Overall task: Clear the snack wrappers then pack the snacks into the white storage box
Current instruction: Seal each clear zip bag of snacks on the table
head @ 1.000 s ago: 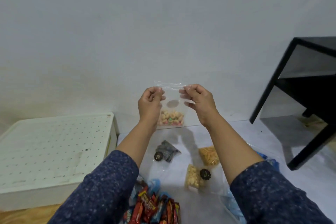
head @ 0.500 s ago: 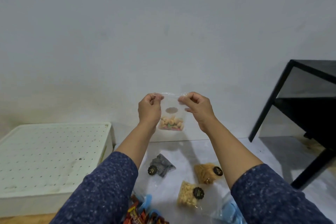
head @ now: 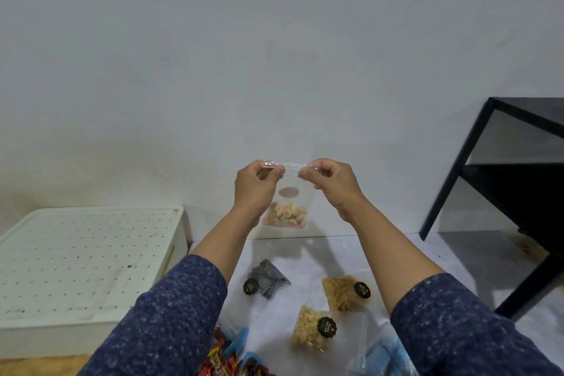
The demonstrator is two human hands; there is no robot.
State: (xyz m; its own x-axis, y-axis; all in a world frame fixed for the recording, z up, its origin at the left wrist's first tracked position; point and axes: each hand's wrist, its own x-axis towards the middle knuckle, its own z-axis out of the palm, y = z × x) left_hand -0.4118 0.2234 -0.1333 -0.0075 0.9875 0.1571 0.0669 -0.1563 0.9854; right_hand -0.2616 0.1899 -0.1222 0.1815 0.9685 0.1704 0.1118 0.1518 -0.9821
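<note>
Up before the wall, both hands' pinch on the clear snack bag (head: pixel 288 210) stays, view tilted higher.

A plain pale grey-white wall (head: pixel 274 55) fills the upper frame from 9 o'clock through 12 to 3 o'clock, with faint yellowish staining low down at 9 o'clock. A black open-frame side table (head: pixel 515 192) with a lower shelf stands at 3 o'clock on a grey floor (head: pixel 476 256). Lighting is soft and even.

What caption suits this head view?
Both hands, left hand and right hand, pinch a clear snack bag by its top.
</note>
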